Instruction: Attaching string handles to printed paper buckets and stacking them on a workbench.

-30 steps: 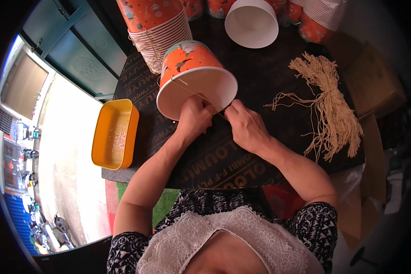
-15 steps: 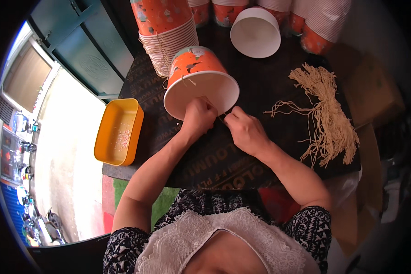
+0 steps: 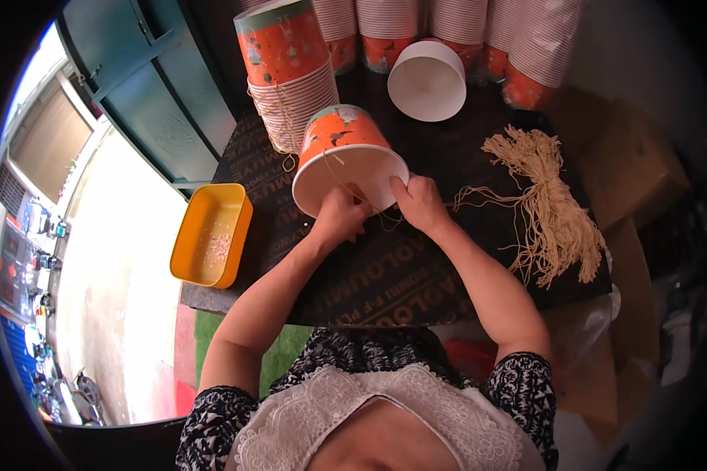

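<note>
An orange paper bucket (image 3: 342,135) is held tilted above the dark table (image 3: 369,271), its white mouth turned toward the wearer. Its right rim is clamped by the right hand (image 3: 423,202), the thumb laid inside; the left hand (image 3: 342,216) is curled at the lower rim, but whether anything is pinched there cannot be told, since the fingertips are partly hidden. A thin cord (image 3: 335,159) has been attached at the upper rim, while no finished fastening can be made out at the lower one. Cords are already seen along the rims of the left stack (image 3: 294,106); none can be made out on the rear stacks (image 3: 389,17), and a thick cord bundle (image 3: 554,212) is left unused at the right.
</note>
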A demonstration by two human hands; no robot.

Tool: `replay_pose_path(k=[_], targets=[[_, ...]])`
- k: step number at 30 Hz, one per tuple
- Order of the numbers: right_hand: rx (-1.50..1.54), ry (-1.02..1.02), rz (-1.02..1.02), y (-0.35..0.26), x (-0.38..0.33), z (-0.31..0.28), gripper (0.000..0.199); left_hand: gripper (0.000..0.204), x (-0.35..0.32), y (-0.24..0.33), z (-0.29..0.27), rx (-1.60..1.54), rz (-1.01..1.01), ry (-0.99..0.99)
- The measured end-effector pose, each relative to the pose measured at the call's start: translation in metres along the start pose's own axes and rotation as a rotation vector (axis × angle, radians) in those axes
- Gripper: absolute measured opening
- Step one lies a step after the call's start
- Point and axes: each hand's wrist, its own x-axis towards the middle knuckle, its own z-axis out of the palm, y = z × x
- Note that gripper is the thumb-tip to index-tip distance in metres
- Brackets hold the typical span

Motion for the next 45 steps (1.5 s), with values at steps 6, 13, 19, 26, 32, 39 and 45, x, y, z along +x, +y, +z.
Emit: replay_pose_path(k=[6,13,19,26,32,39,45], targets=[[0.233,0.057,0.147,-0.023,-0.005,-0.018,0.031,0.020,-0.053,0.027,-0.022,0.072,0.107,-0.281],[0.388,0.235,-0.028,-0.026,-0.006,-0.036,0.029,0.032,-0.104,0.062,-0.085,-0.339,0.187,0.199],[0.081,0.266,-0.390,-0.047,0.003,-0.041,0.032,0.116,-0.073,0.053,-0.097,-0.496,0.350,0.087],[-0.233,0.334,-0.666,-0.083,0.012,-0.051,0.034,0.100,-0.059,0.060,-0.080,-0.795,0.409,0.067],[0.234,0.206,-0.262,-0.087,0.019,-0.050,0.040,0.072,-0.060,0.064,-0.088,-1.072,0.413,0.021],[0.806,-0.053,0.362,-0.104,0.005,-0.029,0.026,0.075,-0.059,0.064,-0.083,-1.068,0.559,0.083],[0.909,-0.488,0.581,-0.103,-0.032,-0.007,0.026,0.070,-0.052,0.063,-0.102,-1.056,0.597,0.199]])
